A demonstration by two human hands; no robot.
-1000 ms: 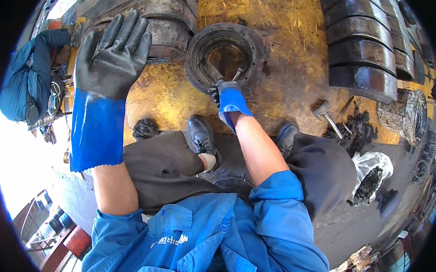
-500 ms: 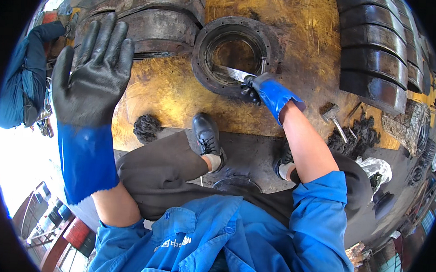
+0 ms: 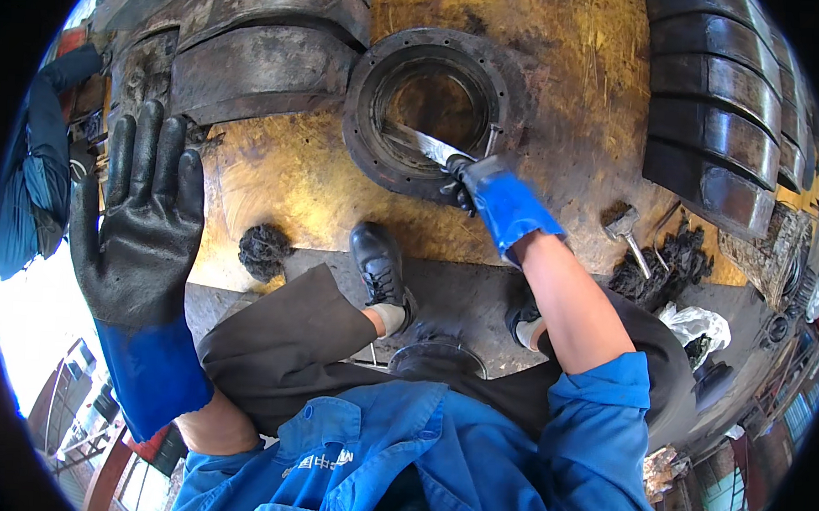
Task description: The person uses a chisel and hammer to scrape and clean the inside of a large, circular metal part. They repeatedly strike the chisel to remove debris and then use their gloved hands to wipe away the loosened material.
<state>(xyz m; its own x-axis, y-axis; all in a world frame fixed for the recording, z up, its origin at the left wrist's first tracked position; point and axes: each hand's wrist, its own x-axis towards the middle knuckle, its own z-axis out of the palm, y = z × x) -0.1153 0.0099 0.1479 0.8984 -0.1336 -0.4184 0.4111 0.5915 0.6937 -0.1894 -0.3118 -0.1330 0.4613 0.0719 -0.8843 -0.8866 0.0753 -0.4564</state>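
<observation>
My left hand [image 3: 146, 226] is raised at the left with its palm showing. Its fingers are stretched out, and nothing is in it. It wears a black-palmed glove with a long blue cuff. My right hand [image 3: 472, 178], in the same kind of glove, is closed on the near end of a flat metal blade [image 3: 432, 148]. The blade's dark far end reaches over the inner edge of a round metal flange ring [image 3: 364, 107], which lies on the worn yellow surface. A small upright bolt [image 3: 493, 139] stands at the ring's right rim, beside my right hand.
Curved metal segments stand in stacks at the left [image 3: 262, 71] and right [image 3: 713, 113]. A hammer [image 3: 628, 236] lies right of my right arm, near dark shavings [image 3: 674, 262]. A dark wad [image 3: 263, 251] lies left of my shoe [image 3: 378, 254]. Someone's blue-clothed leg [image 3: 39, 157] is at far left.
My left hand has moved down and a little left, still spread. My right hand, with the blade, has shifted slightly left and down along with the ring as the view moved.
</observation>
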